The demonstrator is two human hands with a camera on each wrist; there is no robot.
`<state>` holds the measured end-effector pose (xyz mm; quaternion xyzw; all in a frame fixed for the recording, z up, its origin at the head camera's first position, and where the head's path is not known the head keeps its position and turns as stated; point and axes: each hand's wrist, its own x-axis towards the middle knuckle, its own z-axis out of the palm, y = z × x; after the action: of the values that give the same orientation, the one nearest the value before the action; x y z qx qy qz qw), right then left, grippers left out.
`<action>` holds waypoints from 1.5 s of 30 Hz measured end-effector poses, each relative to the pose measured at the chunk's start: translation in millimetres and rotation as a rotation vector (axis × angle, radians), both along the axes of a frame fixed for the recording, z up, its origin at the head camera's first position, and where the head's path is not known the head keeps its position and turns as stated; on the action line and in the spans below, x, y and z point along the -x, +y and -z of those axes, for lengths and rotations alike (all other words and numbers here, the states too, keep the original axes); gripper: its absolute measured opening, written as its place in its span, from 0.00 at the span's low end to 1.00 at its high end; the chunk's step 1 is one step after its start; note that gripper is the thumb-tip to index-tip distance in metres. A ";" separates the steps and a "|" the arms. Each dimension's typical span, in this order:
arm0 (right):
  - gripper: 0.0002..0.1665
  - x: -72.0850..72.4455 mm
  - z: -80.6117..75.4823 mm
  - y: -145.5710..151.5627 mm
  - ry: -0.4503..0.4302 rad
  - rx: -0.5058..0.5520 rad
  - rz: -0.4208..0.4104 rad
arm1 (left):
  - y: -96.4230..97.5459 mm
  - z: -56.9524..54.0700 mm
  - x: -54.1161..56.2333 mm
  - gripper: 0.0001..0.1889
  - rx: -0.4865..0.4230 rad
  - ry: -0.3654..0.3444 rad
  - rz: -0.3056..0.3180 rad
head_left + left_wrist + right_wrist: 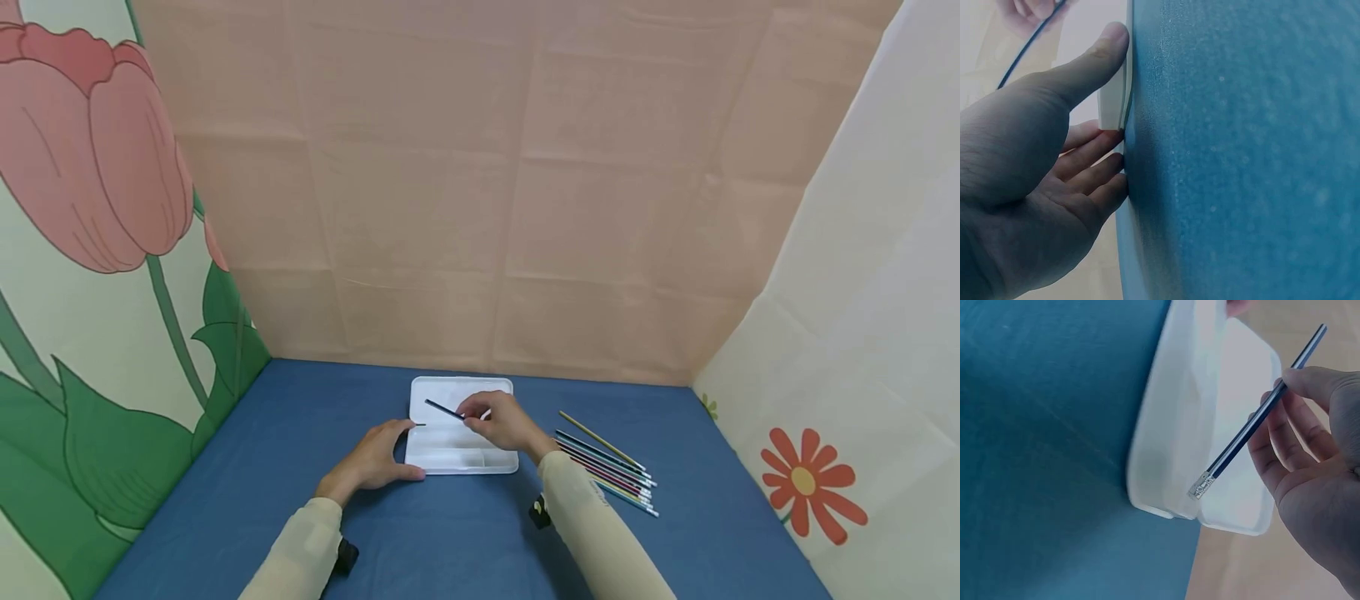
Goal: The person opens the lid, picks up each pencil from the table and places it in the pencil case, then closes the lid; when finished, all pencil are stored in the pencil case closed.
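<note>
A white plastic pencil case (461, 461) lies on the table with its lid (435, 392) folded back behind the base. My left hand (377, 457) holds the case at its left end, thumb by the front corner and fingers along the side. Above the case, my right hand (501, 419) pinches a dark blue pencil (1247, 432) between thumb and fingers. The pencil slants over the case, and its silver eraser end (1201, 485) overlaps the base in the right wrist view. No pencils show in the visible part of the base.
To the right of the case, several pencils (603, 468) lie side by side on the blue tablecloth (420, 550), close to the right forearm. One yellow pencil (600, 439) lies slightly apart behind them. A beige cloth wall (420, 208) stands beyond the table's back edge.
</note>
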<state>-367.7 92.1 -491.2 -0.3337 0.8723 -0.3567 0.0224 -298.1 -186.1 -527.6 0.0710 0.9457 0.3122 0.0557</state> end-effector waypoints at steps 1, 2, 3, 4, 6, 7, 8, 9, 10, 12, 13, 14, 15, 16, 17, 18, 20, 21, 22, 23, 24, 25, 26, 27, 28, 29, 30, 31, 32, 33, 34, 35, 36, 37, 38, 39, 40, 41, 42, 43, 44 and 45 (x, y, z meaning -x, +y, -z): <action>0.10 -0.2 1.6 -0.9 0.002 -0.007 -0.002 | 0.3 0.0 -0.2 0.53 0.003 0.002 0.001; 0.10 -0.6 3.2 -1.8 0.002 -0.018 -0.003 | 0.4 0.0 -0.6 0.53 0.002 0.002 0.002; 0.10 -1.0 5.1 -2.6 -0.003 -0.029 -0.002 | 0.5 -0.1 -0.9 0.53 0.000 -0.001 0.001; 0.10 -1.1 7.2 -3.1 -0.009 -0.041 0.000 | 0.5 -0.1 -1.1 0.53 0.000 0.000 0.002; 0.10 -1.7 10.9 -4.1 -0.021 -0.056 0.005 | 0.5 -0.4 -1.7 0.53 -0.001 0.003 0.003; 0.10 -1.8 12.5 -4.5 -0.027 -0.060 0.009 | 0.5 -0.8 -1.9 0.53 -0.003 0.001 0.003; 0.10 -2.4 13.4 -4.8 -0.034 -0.064 0.014 | 0.3 -0.9 -2.0 0.53 -0.009 -0.001 0.001; 0.10 -2.6 14.3 -5.1 -0.038 -0.067 0.016 | 0.3 -1.4 -2.4 0.53 -0.010 0.000 0.000; 0.10 -2.8 15.0 -5.4 -0.037 -0.069 0.013 | 0.2 -1.9 -2.6 0.53 -0.010 0.004 0.001; 0.10 -3.7 15.6 -6.2 -0.041 -0.079 0.002 | -0.2 -2.6 -3.3 0.53 -0.015 0.003 -0.003; 0.10 -4.0 15.9 -6.8 -0.045 -0.086 -0.006 | -0.3 -3.1 -3.8 0.53 -0.015 0.002 -0.004; 0.10 -4.5 16.2 -7.4 -0.050 -0.095 -0.015 | -0.7 -3.1 -4.3 0.53 -0.013 0.006 -0.004; 0.10 -4.7 16.7 -8.1 -0.054 -0.103 -0.023 | -0.9 -3.1 -4.7 0.53 -0.013 0.006 -0.004; 0.10 -5.0 17.1 -8.9 -0.061 -0.108 -0.029 | -1.2 -3.1 -5.1 0.53 -0.012 0.007 -0.003; 0.09 -5.1 17.7 -9.6 -0.072 -0.113 -0.031 | -1.5 -2.7 -5.2 0.53 -0.015 0.005 -0.004; 0.09 -5.1 18.4 -10.2 -0.079 -0.118 -0.030 | -1.7 -2.4 -5.4 0.53 -0.013 0.008 -0.002; 0.09 -5.0 19.7 -11.1 -0.095 -0.125 -0.022 | -1.9 -2.0 -5.2 0.53 -0.010 0.015 0.004; 0.08 -5.0 20.4 -11.4 -0.102 -0.127 -0.018 | -1.8 -1.9 -5.1 0.53 -0.011 0.017 0.005; 0.08 -5.1 20.9 -11.5 -0.111 -0.128 -0.014 | -1.7 -1.7 -4.7 0.53 -0.010 0.020 0.008; 0.08 -5.1 21.4 -11.4 -0.116 -0.129 -0.012 | -1.6 -1.5 -4.4 0.53 -0.010 0.021 0.010; 0.08 -5.2 21.8 -11.2 -0.122 -0.131 -0.011 | -1.4 -1.6 -4.2 0.53 -0.008 0.024 0.013; 0.08 -5.3 22.1 -10.9 -0.127 -0.131 -0.010 | -1.1 -1.7 -3.9 0.53 -0.009 0.024 0.014; 0.08 -5.4 22.7 -10.6 -0.127 -0.133 -0.010 | -0.8 -1.8 -3.6 0.53 -0.009 0.024 0.015; 0.07 -5.4 23.0 -10.2 -0.129 -0.131 -0.010 | -0.5 -2.0 -3.4 0.53 -0.010 0.023 0.015; 0.07 -5.4 23.3 -9.7 -0.132 -0.130 -0.010 | -0.2 -1.9 -3.0 0.53 -0.009 0.024 0.016; 0.07 -5.3 23.9 -9.2 -0.132 -0.129 -0.010 | 0.1 -2.2 -3.0 0.53 -0.009 0.023 0.015; 0.07 -5.2 24.4 -8.8 -0.133 -0.128 -0.010 | 0.4 -2.3 -2.7 0.53 -0.010 0.023 0.015; 0.06 -5.2 24.8 -8.3 -0.133 -0.129 -0.009 | 0.6 -2.2 -2.4 0.53 -0.010 0.023 0.014; 0.06 -5.3 25.2 -7.8 -0.134 -0.129 -0.007 | 0.8 -2.2 -2.2 0.53 -0.009 0.023 0.013; 0.06 -5.4 25.5 -7.4 -0.135 -0.130 -0.005 | 1.0 -2.1 -2.1 0.53 -0.008 0.022 0.012; 0.06 -5.5 25.7 -7.0 -0.136 -0.133 -0.003 | 1.2 -2.2 -2.0 0.53 -0.008 0.022 0.012; 0.06 -5.7 25.8 -6.6 -0.136 -0.136 0.000 | 1.4 -2.3 -2.0 0.53 -0.007 0.022 0.011; 0.06 -5.9 25.8 -6.3 -0.136 -0.141 0.002 | 1.5 -2.2 -2.0 0.53 -0.007 0.022 0.011; 0.06 -6.1 25.9 -6.0 -0.135 -0.146 0.003 | 1.6 -2.3 -2.1 0.53 -0.006 0.022 0.011; 0.06 -6.3 26.0 -5.7 -0.135 -0.151 0.002 | 1.7 -2.4 -2.2 0.53 -0.006 0.021 0.011; 0.06 -6.5 26.0 -5.4 -0.134 -0.156 0.001 | 1.8 -2.3 -2.2 0.53 -0.006 0.021 0.011; 0.06 -6.7 26.0 -5.2 -0.132 -0.160 0.000 | 1.8 -2.2 -2.2 0.53 -0.007 0.021 0.011; 0.06 -6.8 25.9 -4.8 -0.131 -0.163 -0.002 | 1.8 -2.2 -2.3 0.53 -0.009 0.021 0.011; 0.05 -6.9 25.8 -4.5 -0.129 -0.167 -0.003 | 1.8 -2.2 -2.3 0.53 -0.009 0.021 0.011; 0.05 -7.1 25.6 -4.3 -0.128 -0.170 -0.004 | 1.8 -2.2 -2.3 0.53 -0.008 0.020 0.011; 0.05 -7.3 25.4 -4.0 -0.129 -0.172 -0.003 | 1.8 -2.3 -2.4 0.53 -0.008 0.018 0.009; 0.05 -7.6 24.9 -3.8 -0.126 -0.174 -0.006 | 1.8 -2.4 -2.5 0.53 -0.009 0.017 0.008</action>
<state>-360.1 88.3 -516.1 -0.3098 0.8959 -0.3000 0.1072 -295.6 -184.3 -525.2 0.0779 0.9445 0.3156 0.0486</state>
